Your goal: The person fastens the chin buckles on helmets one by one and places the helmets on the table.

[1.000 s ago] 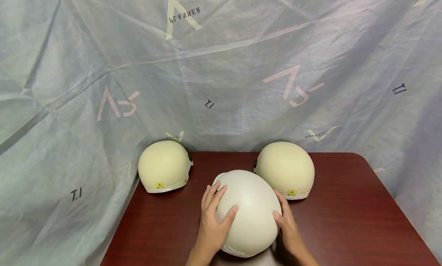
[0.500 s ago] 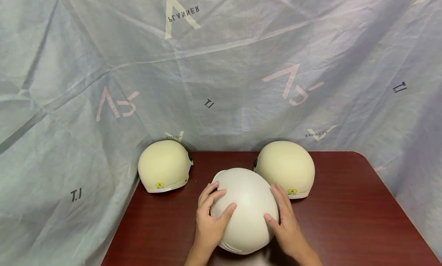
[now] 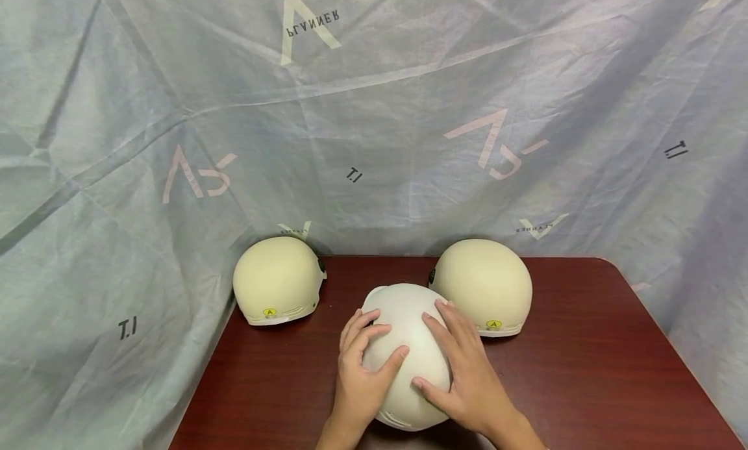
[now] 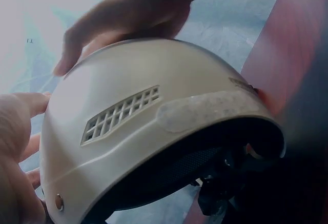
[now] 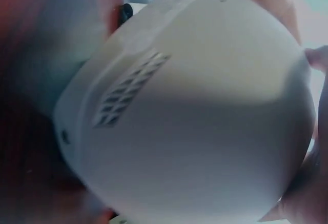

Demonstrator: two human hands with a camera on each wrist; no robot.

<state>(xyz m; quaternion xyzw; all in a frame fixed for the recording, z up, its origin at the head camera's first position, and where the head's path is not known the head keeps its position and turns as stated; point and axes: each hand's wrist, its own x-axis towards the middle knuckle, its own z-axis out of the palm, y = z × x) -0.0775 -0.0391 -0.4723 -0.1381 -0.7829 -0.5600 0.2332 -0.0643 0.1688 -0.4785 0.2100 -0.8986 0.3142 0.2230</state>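
A cream half-shell helmet (image 3: 409, 333) stands near the table's front, between both hands. My left hand (image 3: 365, 375) grips its left side, fingers curved over the shell and thumb on top. Along its upper right, my right hand (image 3: 467, 365) rests with fingers spread and nearly straight, thumb lower on the shell. In the left wrist view the helmet's grid vent (image 4: 123, 114), dark lining and black strap buckle (image 4: 212, 193) show under the tilted rim. The right wrist view shows the shell's other grid vent (image 5: 130, 90).
Two similar cream helmets, each with a yellow "A" sticker, stand at the back: one at left (image 3: 277, 281), one at right (image 3: 485, 284), close behind my right hand. The dark red table (image 3: 584, 346) meets a grey printed cloth (image 3: 386, 125) behind.
My right hand has slid from the helmet's right side up and inward across the shell. My left hand stays on the left side, its fingers shifting slightly. The back helmets have not moved.
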